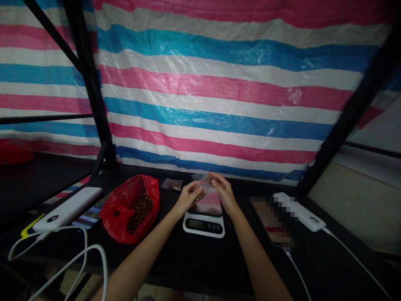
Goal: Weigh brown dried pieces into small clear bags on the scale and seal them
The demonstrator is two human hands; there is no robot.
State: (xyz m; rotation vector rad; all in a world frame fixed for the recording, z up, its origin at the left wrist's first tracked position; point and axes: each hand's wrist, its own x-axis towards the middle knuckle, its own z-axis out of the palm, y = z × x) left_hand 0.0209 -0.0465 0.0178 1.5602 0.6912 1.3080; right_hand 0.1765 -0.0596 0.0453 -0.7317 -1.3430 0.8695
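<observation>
Between both hands, above a white digital scale (203, 223), is a small clear plastic bag (205, 182) with a little brownish content. My left hand (188, 197) pinches the bag's left side. My right hand (223, 190) grips its upper right edge with closed fingers. The scale's metal plate (210, 202) shows beneath the hands, partly covered by them. To the left, a red plastic bag (120, 213) stands open with many small brown beans or nuts (140, 211) inside. A second small clear bag (172, 184), holding brown pieces, lies behind my left hand.
On the left are a white power bank (67, 209) with a looping white cable (86, 246) and a phone (90, 215). Another phone (271, 221) and power bank (300, 213) lie right. Black frame posts (94, 96) and a striped plastic sheet (213, 113) bound the black table (238, 267).
</observation>
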